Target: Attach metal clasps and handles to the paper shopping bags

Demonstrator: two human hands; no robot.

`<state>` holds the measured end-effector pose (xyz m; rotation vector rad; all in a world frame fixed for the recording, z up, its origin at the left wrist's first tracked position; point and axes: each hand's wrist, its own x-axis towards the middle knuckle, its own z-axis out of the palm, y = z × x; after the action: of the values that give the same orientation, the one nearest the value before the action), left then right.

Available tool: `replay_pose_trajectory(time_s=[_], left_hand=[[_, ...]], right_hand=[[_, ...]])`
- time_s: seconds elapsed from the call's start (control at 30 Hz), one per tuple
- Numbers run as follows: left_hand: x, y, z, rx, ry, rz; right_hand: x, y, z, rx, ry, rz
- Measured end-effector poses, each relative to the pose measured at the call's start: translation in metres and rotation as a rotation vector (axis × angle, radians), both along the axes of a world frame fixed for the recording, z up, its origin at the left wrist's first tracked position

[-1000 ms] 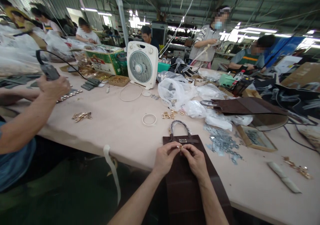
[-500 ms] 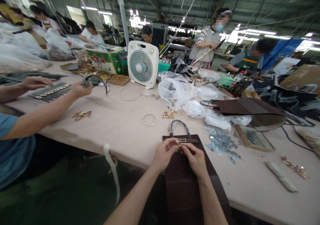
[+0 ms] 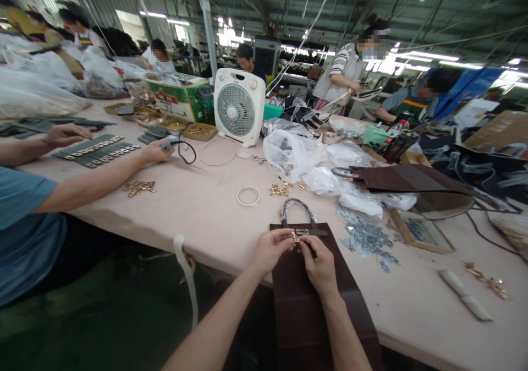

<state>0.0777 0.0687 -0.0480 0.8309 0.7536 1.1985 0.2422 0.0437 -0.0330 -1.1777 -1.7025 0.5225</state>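
Observation:
A small gold metal fitting (image 3: pixel 296 239) is pinched between my two hands, just above the dark brown handbag (image 3: pixel 305 305). My left hand (image 3: pixel 270 250) is closed, thumb and fingertips on one side of the fitting. On its other side my right hand (image 3: pixel 318 261) grips with thumb and index finger, the other fingers curled. The bag lies flat over the table's front edge, its plastic-wrapped handle (image 3: pixel 297 201) pointing away from me. A metal clasp plate (image 3: pixel 302 232) sits near the bag's top, right behind my fingertips. Its finer details are too small to tell.
Gold fittings (image 3: pixel 280 189) and a roll of tape (image 3: pixel 248 196) lie beyond the bag. Flat metal plates (image 3: pixel 367 236) and a cardboard tray (image 3: pixel 421 230) are on the right. A fan (image 3: pixel 239 107) stands at the back. At left, a co-worker's hand (image 3: pixel 159 151) holds a corded tool.
My hands stay at the bag's top, with the gold fitting now showing a little more between the fingertips. The co-worker's hand with the corded tool has moved right. The view has shifted slightly.

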Motion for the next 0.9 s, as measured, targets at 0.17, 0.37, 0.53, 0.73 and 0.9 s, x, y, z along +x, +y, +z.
replay_pose_trajectory(time_s=[0.17, 0.37, 0.53, 0.73, 0.9], left_hand=[[-0.001, 0.001, 0.0, -0.027, -0.019, -0.025], [-0.001, -0.001, -0.002, -0.005, -0.003, -0.001], [0.001, -0.003, -0.002, 0.031, 0.034, -0.006], [0.002, -0.007, 0.002, 0.059, 0.06, 0.0], [0.002, -0.011, 0.005, 0.125, 0.112, 0.053]], right_hand=[[-0.001, 0.001, -0.002, 0.048, -0.037, -0.022], [0.002, 0.0, -0.001, -0.068, 0.03, -0.001], [0.007, -0.001, 0.002, -0.226, 0.217, 0.053], [0.015, 0.0, 0.001, -0.361, 0.316, 0.112], [0.019, -0.001, -0.006, -0.521, 0.554, 0.165]])
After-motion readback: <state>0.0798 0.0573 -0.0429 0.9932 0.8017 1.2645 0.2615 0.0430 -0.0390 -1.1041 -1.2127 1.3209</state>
